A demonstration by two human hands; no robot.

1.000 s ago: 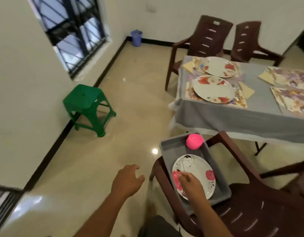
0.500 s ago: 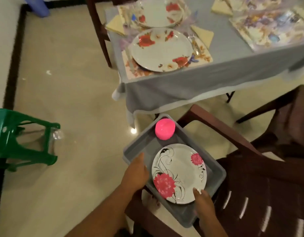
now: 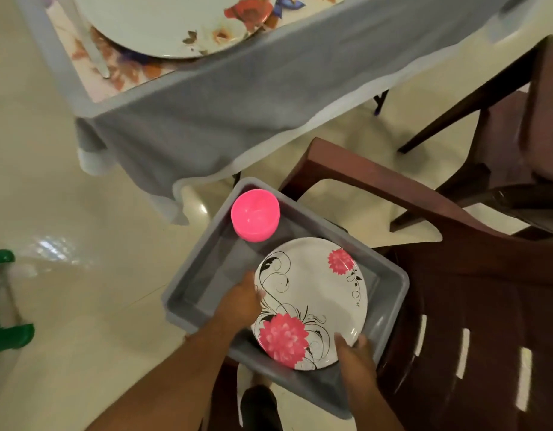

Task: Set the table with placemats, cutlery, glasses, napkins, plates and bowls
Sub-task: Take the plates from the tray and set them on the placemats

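Plate: white with pink flowers (image 3: 312, 303), lying in the grey bin (image 3: 393, 293) at its near right end, slightly raised on the near side by my reading.
Left hand: (image 3: 238, 303) at the plate's left rim, fingers curled against the edge; the grip looks closed on the rim, though the fingertips are hidden under it.
Right hand: (image 3: 354, 353) at the near right rim, thumb over the top and fingers tucked below, pinching the plate.
Key relation: the plate lies between the two hands, left rim to one, near right rim to the other. Both are in contact, so neither has to reach.
Bowl: pink (image 3: 255, 214), upright in the bin's far corner, apart from the plate and untouched.
Bin: rests on the brown chair (image 3: 474, 306), overhanging its front.
Counter: grey cloth (image 3: 238, 98), straight ahead beyond the bin, already carrying a floral plate (image 3: 175, 23) on a placemat (image 3: 135, 68).
Next move, as a guess: lift the plate clear of the bin wall, then carry it forward.
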